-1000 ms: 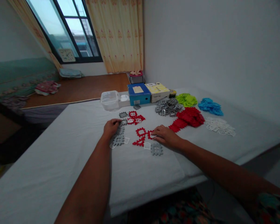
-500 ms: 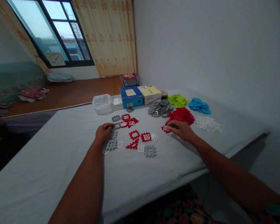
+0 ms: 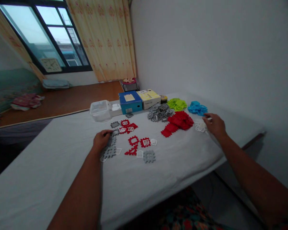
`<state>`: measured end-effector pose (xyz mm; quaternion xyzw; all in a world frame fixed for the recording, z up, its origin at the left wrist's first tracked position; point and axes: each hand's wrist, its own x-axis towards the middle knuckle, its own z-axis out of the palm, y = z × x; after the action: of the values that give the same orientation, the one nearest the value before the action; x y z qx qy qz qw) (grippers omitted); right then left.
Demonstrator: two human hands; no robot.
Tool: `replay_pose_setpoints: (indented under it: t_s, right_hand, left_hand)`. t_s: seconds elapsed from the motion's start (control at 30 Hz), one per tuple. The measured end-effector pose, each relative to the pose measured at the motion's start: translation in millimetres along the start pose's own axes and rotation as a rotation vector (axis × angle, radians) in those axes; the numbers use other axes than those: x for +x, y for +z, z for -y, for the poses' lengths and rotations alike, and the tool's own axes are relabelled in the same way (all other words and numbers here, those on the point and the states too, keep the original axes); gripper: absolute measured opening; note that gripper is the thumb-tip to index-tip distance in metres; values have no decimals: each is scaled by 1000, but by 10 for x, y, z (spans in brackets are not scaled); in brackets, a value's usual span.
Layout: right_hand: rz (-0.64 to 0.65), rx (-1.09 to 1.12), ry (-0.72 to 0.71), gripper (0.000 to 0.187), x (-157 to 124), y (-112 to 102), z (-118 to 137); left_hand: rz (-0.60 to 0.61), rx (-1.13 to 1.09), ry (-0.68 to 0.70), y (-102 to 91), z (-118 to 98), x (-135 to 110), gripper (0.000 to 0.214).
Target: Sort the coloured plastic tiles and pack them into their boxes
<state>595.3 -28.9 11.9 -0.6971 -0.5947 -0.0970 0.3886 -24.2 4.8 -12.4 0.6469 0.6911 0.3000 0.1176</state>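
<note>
My left hand (image 3: 101,139) rests curled on a strip of joined grey tiles (image 3: 109,149) on the white table (image 3: 62,172). Just right of it lie red square tiles (image 3: 133,140), some with white window inserts, a red triangle piece and a loose grey tile (image 3: 149,156). My right hand (image 3: 214,124) is far to the right, over the pile of white inserts (image 3: 200,128), pinching a small white piece at its fingertips. Beside that hand sit a red tile pile (image 3: 180,120) and a blue pile (image 3: 196,108).
At the back of the table stand a clear plastic tub (image 3: 100,110), a blue box (image 3: 130,101), a yellow-and-white box (image 3: 148,97), a grey tile pile (image 3: 160,112) and a green pile (image 3: 177,103). A white wall runs along the right. The table's near right edge drops off.
My right hand moved from the red tiles at the centre, past the red pile, out to the white inserts on the right. The left hand stayed on the grey strip.
</note>
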Motion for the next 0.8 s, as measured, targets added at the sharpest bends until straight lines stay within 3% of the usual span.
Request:
replay_pose_setpoints:
  t_s: [0.07, 0.17, 0.23, 0.3, 0.47, 0.8]
  right_hand:
    - [141, 137, -181, 35, -148, 64, 503]
    - [500, 299, -509, 28, -468, 214, 1294]
    - [636, 299, -605, 29, -679, 330, 1702]
    - [695, 231, -673, 33, -836, 433, 1953]
    - [693, 97, -701, 29, -952, 573, 2046]
    - [675, 296, -594, 31, -906, 502, 1894]
  left_hand:
    - [-3, -6, -17, 3, -5, -7, 38]
    - [-16, -4, -30, 9, -7, -10, 38]
    - [-10, -13, -27, 11, -9, -10, 38]
    - [-1, -26, -30, 11, -15, -11, 38]
    - [-1, -24, -49, 14, -27, -9, 37]
    - [4, -43, -4, 21, 12, 4, 38]
